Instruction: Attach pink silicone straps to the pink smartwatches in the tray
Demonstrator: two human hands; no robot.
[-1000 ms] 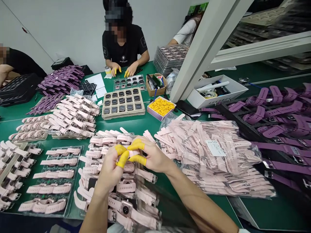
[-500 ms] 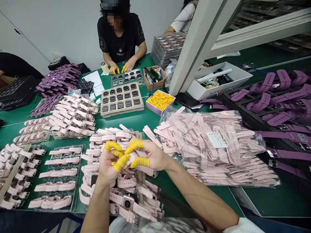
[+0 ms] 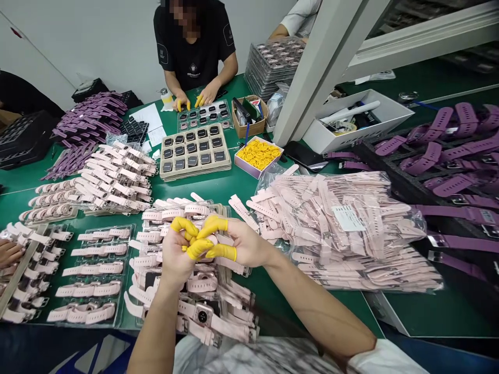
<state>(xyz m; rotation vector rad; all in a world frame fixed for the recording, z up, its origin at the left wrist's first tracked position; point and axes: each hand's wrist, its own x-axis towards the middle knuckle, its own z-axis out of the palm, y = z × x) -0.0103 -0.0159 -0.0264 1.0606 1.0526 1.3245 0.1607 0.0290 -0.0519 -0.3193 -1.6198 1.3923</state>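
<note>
My left hand (image 3: 180, 252) and my right hand (image 3: 242, 243) meet in front of me, with yellow finger cots on the fingertips. Both are closed, pinching a small pale pink piece (image 3: 212, 239) that looks like part of a watch strap; the fingers hide most of it. Just below and behind them lie pink-strapped watches in stacked clear trays. One watch (image 3: 203, 315) there shows its round sensor back. To the right of my right hand, a clear bag of pink straps (image 3: 323, 218) bears a white label, with several loose straps at its left edge.
Across the table, a co-worker (image 3: 193, 57) handles a tray of dark watch faces. A beige tray (image 3: 195, 174) of square black pieces and a box of yellow finger cots (image 3: 258, 156) stand mid-table. Purple-strapped watches (image 3: 440, 150) lie right; another person's hand (image 3: 10, 253) is far left.
The view has shifted slightly, so the table's contents sit higher. My fingers have drawn closer together over the pink piece, hiding more of it. Another person's hand has appeared at far left.
</note>
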